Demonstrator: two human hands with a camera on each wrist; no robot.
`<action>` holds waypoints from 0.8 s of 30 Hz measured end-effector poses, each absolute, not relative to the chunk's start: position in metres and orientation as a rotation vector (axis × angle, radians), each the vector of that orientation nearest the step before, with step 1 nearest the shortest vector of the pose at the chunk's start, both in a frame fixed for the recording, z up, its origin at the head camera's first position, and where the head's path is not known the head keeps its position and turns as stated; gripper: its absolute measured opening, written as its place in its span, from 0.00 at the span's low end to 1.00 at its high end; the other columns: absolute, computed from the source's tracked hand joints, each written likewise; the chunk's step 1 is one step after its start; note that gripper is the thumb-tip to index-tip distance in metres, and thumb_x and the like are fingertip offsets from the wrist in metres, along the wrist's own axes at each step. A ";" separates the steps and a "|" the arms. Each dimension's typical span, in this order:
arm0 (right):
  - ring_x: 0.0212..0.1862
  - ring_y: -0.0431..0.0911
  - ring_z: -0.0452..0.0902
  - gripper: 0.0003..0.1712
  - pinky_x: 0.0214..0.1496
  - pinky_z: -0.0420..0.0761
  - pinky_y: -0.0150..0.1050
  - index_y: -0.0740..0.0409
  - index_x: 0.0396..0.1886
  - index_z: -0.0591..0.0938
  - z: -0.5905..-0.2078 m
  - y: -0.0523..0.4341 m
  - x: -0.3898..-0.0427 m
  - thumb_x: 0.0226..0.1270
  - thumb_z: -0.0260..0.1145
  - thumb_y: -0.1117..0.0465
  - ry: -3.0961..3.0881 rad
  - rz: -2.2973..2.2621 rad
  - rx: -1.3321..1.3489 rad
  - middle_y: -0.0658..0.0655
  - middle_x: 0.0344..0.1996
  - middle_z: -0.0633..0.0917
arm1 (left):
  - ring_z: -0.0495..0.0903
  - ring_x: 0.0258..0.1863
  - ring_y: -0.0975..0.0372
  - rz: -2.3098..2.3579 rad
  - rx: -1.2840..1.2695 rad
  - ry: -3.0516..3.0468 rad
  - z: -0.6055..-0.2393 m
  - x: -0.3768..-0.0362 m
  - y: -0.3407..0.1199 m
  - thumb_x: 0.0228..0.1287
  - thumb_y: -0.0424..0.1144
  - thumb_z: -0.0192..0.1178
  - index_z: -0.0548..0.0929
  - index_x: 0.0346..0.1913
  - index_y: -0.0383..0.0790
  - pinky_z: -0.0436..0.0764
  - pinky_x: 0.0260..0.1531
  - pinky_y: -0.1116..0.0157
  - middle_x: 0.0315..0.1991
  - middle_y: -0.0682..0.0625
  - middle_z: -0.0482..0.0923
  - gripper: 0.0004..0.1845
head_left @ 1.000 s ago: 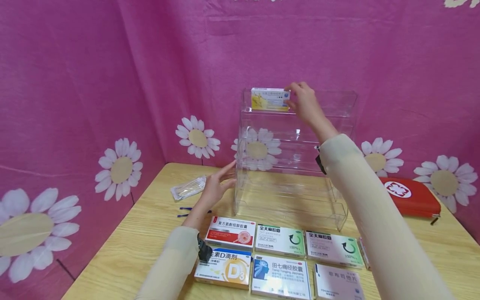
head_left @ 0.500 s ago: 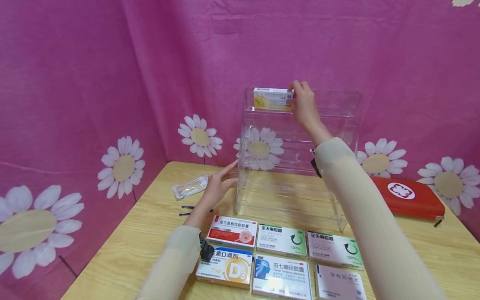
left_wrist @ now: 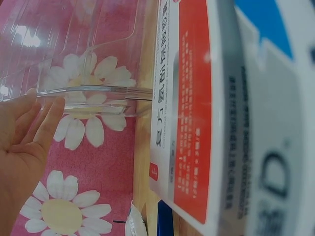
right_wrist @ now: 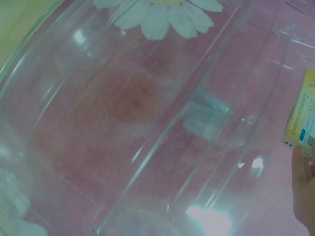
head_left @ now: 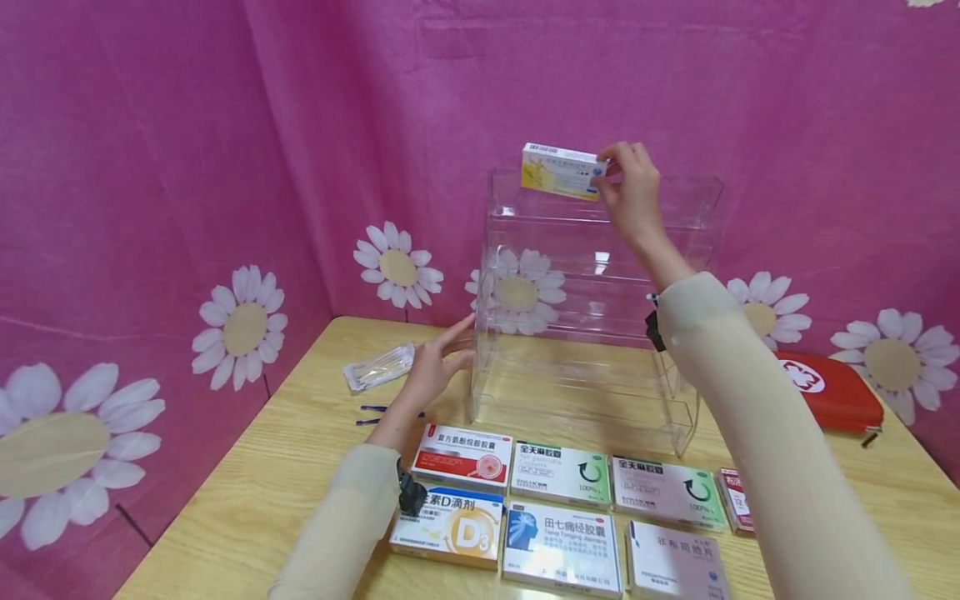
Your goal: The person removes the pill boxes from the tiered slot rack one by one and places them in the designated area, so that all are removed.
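Head view: the right hand (head_left: pixel 633 187) pinches a yellow-and-white medicine box (head_left: pixel 562 171) by its right end, holding it tilted just above the top tier of the clear acrylic shelf rack (head_left: pixel 592 333). The left hand (head_left: pixel 435 371), fingers straight, rests against the rack's lower left wall. Boxed medicines lie in two rows on the bench (head_left: pixel 285 467), among them a vitamin D3 drops box (head_left: pixel 450 527).

Left wrist view: the straight fingers (left_wrist: pixel 47 123) touch the rack's clear edge (left_wrist: pixel 93 91); a red-and-white medicine box (left_wrist: pixel 189 113) lies close by.

Right wrist view: a fingertip (right_wrist: pixel 302 184) holds the yellow box's end (right_wrist: pixel 301 118) over the transparent tiers (right_wrist: pixel 147 123).
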State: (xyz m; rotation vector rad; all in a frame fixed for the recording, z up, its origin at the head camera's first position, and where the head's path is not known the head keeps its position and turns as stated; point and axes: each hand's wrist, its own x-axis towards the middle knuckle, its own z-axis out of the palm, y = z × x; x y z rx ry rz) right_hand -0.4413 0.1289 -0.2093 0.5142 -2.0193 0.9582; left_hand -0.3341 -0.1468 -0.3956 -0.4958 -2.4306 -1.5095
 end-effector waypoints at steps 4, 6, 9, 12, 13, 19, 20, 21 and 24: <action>0.48 0.54 0.83 0.14 0.52 0.87 0.33 0.74 0.46 0.77 -0.207 0.140 -0.432 0.61 0.66 0.75 -1.979 0.991 0.489 0.60 0.39 0.76 | 0.82 0.56 0.47 -1.512 -0.529 -2.407 -0.397 -0.336 -0.145 0.64 0.28 0.61 0.69 0.71 0.43 0.85 0.53 0.57 0.60 0.37 0.79 0.32; 0.46 0.49 0.83 0.14 0.50 0.85 0.25 0.74 0.46 0.78 -0.207 0.146 -0.427 0.60 0.67 0.74 -1.950 1.007 0.491 0.56 0.38 0.76 | 0.82 0.56 0.46 -1.523 -0.542 -2.397 -0.394 -0.334 -0.144 0.63 0.27 0.61 0.69 0.71 0.41 0.85 0.53 0.56 0.59 0.36 0.79 0.32; 0.45 0.45 0.82 0.14 0.48 0.83 0.20 0.73 0.45 0.78 -0.208 0.156 -0.417 0.60 0.68 0.73 -1.926 1.004 0.493 0.48 0.36 0.74 | 0.82 0.56 0.45 -1.536 -0.551 -2.393 -0.394 -0.335 -0.143 0.64 0.27 0.61 0.69 0.71 0.41 0.85 0.54 0.56 0.60 0.36 0.78 0.32; 0.43 0.36 0.80 0.15 0.47 0.82 0.18 0.72 0.46 0.79 -0.211 0.167 -0.406 0.60 0.69 0.72 -1.919 0.991 0.493 0.42 0.35 0.74 | 0.81 0.57 0.45 -1.535 -0.552 -2.399 -0.394 -0.336 -0.143 0.64 0.27 0.61 0.68 0.71 0.41 0.84 0.54 0.55 0.60 0.36 0.78 0.32; 0.44 0.35 0.80 0.15 0.48 0.83 0.18 0.71 0.46 0.79 -0.213 0.170 -0.401 0.60 0.69 0.71 -1.922 0.988 0.494 0.38 0.36 0.72 | 0.82 0.57 0.46 -1.533 -0.557 -2.396 -0.397 -0.339 -0.144 0.64 0.28 0.61 0.69 0.71 0.42 0.85 0.54 0.56 0.60 0.37 0.78 0.32; 0.42 0.20 0.74 0.16 0.46 0.81 0.16 0.72 0.47 0.79 -0.226 0.192 -0.379 0.60 0.70 0.71 -1.914 1.000 0.541 0.31 0.36 0.69 | 0.82 0.57 0.47 -1.546 -0.529 -2.402 -0.398 -0.342 -0.146 0.64 0.28 0.61 0.69 0.71 0.44 0.84 0.55 0.57 0.60 0.37 0.79 0.32; 0.43 0.20 0.74 0.16 0.46 0.81 0.16 0.71 0.47 0.79 -0.229 0.196 -0.376 0.59 0.70 0.71 -1.917 1.001 0.547 0.31 0.36 0.69 | 0.81 0.57 0.47 -1.552 -0.520 -2.407 -0.398 -0.342 -0.146 0.65 0.28 0.61 0.69 0.71 0.44 0.84 0.55 0.57 0.61 0.38 0.79 0.31; 0.43 0.20 0.74 0.16 0.46 0.81 0.15 0.71 0.47 0.79 -0.232 0.199 -0.372 0.60 0.70 0.71 -1.923 0.993 0.550 0.30 0.37 0.70 | 0.81 0.58 0.47 -1.549 -0.516 -2.413 -0.398 -0.342 -0.147 0.65 0.28 0.61 0.69 0.71 0.45 0.84 0.55 0.57 0.61 0.38 0.78 0.32; 0.44 0.20 0.74 0.16 0.46 0.80 0.14 0.70 0.48 0.79 -0.240 0.211 -0.361 0.59 0.69 0.72 -1.934 0.985 0.565 0.30 0.37 0.70 | 0.81 0.58 0.47 -1.552 -0.510 -2.424 -0.399 -0.343 -0.149 0.66 0.29 0.60 0.68 0.72 0.46 0.84 0.55 0.57 0.62 0.38 0.78 0.32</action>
